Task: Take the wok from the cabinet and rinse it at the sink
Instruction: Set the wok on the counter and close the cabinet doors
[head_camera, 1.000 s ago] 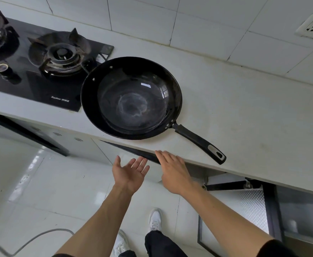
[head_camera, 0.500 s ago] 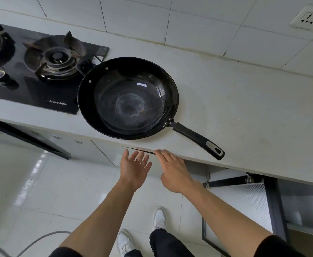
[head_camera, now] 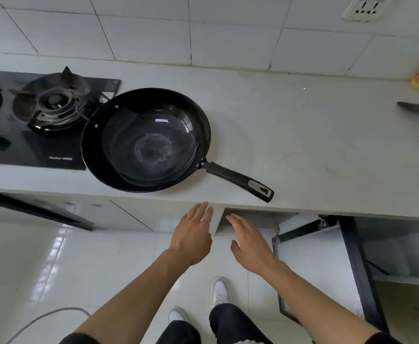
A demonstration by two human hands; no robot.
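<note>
Wok [head_camera: 145, 142] sits on counter [head_camera: 302, 150] above left hand [head_camera: 194, 234] and right hand [head_camera: 250, 242], both spread, empty.

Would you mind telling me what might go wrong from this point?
The wok partly overlaps the stove, so it may rock when lifted. Its handle reaches the counter edge, where a passing arm could knock it. The cabinet door hangs open beside the right hand, a likely bump.
</note>
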